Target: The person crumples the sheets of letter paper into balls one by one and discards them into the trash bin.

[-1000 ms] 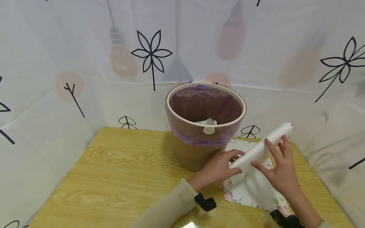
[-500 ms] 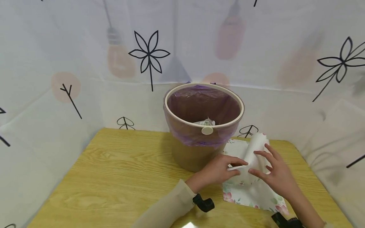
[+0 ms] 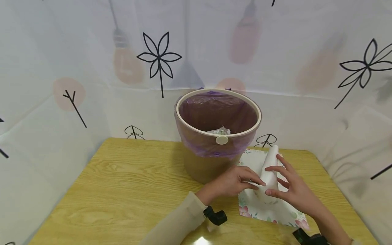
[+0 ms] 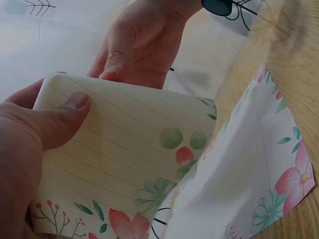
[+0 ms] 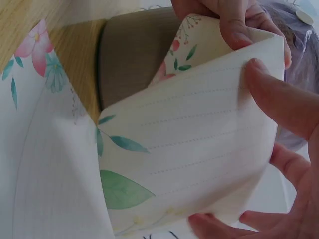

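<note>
A sheet of lined letter paper (image 3: pixel 271 172) with a floral border is bent over into a curved fold, printed lines inward. My left hand (image 3: pixel 234 180) pinches its left edge, the thumb (image 4: pixel 75 102) on the lined face. My right hand (image 3: pixel 295 189) holds the sheet from the right, with its thumb (image 5: pixel 269 84) on the lined face and fingertips at the edge and behind. Beneath the hands, another floral sheet (image 3: pixel 284 216) lies on the table; in the right wrist view part of that sheet (image 5: pixel 45 164) shows at left.
A brown bin (image 3: pixel 199 166) lined with a purple bag (image 3: pixel 196 143) stands just behind and left of the hands. Crumpled paper (image 3: pixel 222 131) lies inside. The wooden table (image 3: pixel 122 190) extends left, and a patterned cloth (image 3: pixel 92 51) hangs behind.
The held sheet has swung from a rightward slant to nearly upright, curling over. My right hand has moved left with it, closer to my left hand. The bin has stayed put.
</note>
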A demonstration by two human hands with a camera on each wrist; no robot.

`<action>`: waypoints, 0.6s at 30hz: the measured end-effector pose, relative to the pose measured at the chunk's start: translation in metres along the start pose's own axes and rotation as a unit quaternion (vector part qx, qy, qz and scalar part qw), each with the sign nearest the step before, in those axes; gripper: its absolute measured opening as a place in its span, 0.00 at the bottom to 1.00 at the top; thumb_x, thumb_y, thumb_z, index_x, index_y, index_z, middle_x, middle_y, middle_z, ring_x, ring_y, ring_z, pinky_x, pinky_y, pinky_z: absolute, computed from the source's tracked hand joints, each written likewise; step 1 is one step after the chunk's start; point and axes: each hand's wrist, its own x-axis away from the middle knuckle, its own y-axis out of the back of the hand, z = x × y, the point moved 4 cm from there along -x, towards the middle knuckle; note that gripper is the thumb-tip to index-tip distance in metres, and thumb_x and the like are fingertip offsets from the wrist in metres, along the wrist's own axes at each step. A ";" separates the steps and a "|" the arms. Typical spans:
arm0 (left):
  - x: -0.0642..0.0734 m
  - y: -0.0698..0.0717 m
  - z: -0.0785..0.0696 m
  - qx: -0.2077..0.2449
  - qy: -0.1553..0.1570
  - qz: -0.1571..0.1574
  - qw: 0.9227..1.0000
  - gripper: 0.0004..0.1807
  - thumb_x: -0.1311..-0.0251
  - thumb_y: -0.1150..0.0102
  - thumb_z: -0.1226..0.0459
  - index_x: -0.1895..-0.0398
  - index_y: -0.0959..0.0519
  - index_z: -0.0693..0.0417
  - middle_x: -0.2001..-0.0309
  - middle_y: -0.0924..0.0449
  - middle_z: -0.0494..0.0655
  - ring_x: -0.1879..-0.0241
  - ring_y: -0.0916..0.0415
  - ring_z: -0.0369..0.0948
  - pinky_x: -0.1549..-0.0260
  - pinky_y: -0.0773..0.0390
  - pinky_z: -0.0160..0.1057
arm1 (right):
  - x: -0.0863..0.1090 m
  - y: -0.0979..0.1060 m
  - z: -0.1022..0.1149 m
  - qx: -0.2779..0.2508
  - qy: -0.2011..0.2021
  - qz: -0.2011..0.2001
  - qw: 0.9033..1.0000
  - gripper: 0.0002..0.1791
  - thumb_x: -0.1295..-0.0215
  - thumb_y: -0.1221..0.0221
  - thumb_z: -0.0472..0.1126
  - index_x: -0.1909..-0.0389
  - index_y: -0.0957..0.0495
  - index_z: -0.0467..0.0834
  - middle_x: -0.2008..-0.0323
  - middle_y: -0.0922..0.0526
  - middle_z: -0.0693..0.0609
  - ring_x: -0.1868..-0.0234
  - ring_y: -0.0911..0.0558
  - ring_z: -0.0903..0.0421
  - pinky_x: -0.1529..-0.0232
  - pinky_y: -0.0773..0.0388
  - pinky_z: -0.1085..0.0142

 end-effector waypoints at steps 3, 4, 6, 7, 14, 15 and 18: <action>0.000 0.000 0.001 0.006 -0.018 -0.023 1.000 0.12 0.44 0.32 0.74 0.55 0.13 0.62 0.57 0.13 0.49 0.53 0.22 0.28 0.52 0.27 0.23 | 0.000 0.000 -0.001 -0.015 0.000 -0.022 1.000 0.28 0.49 0.25 0.33 0.47 0.25 0.44 0.24 0.55 0.38 0.28 0.43 0.40 0.47 0.30 0.78; 0.000 0.000 0.001 0.006 -0.026 -0.030 0.999 0.12 0.44 0.32 0.74 0.56 0.13 0.62 0.57 0.13 0.50 0.53 0.22 0.28 0.52 0.26 0.24 | 0.000 0.000 -0.001 -0.018 0.000 -0.032 0.999 0.27 0.50 0.25 0.32 0.50 0.24 0.43 0.24 0.53 0.39 0.28 0.41 0.47 0.48 0.35 0.83; 0.000 0.000 0.001 0.005 -0.038 -0.045 0.998 0.12 0.45 0.31 0.74 0.57 0.13 0.63 0.57 0.14 0.50 0.54 0.22 0.29 0.52 0.26 0.24 | 0.001 -0.001 0.000 -0.024 0.004 -0.051 0.998 0.24 0.51 0.25 0.30 0.54 0.23 0.43 0.25 0.49 0.40 0.31 0.39 0.61 0.47 0.35 0.83; 0.000 0.001 0.002 0.002 -0.043 -0.052 0.998 0.11 0.45 0.31 0.74 0.57 0.13 0.63 0.57 0.14 0.50 0.54 0.22 0.30 0.52 0.26 0.24 | 0.001 -0.002 0.000 -0.026 0.006 -0.061 0.998 0.23 0.52 0.25 0.29 0.56 0.23 0.42 0.26 0.46 0.40 0.33 0.38 0.67 0.47 0.34 0.83; 0.000 0.004 0.006 -0.068 -0.007 -0.109 0.992 0.10 0.40 0.33 0.70 0.55 0.12 0.56 0.53 0.21 0.44 0.50 0.27 0.30 0.50 0.30 0.23 | 0.005 -0.004 0.005 -0.012 0.013 -0.140 0.990 0.17 0.50 0.27 0.25 0.68 0.26 0.41 0.38 0.29 0.44 0.43 0.28 0.70 0.54 0.26 0.81; 0.000 0.003 0.007 -0.075 0.000 -0.117 0.990 0.10 0.40 0.33 0.69 0.55 0.12 0.55 0.52 0.21 0.43 0.49 0.28 0.30 0.48 0.31 0.24 | 0.005 -0.004 0.006 -0.013 0.014 -0.151 0.988 0.17 0.51 0.27 0.25 0.69 0.26 0.41 0.40 0.27 0.45 0.44 0.26 0.69 0.56 0.25 0.80; 0.001 0.002 0.008 -0.091 0.014 -0.136 0.986 0.11 0.38 0.33 0.68 0.53 0.13 0.53 0.48 0.23 0.43 0.44 0.30 0.31 0.43 0.33 0.26 | 0.006 -0.003 0.009 -0.022 0.026 -0.173 0.984 0.18 0.52 0.28 0.21 0.70 0.26 0.40 0.43 0.24 0.48 0.45 0.23 0.67 0.60 0.23 0.78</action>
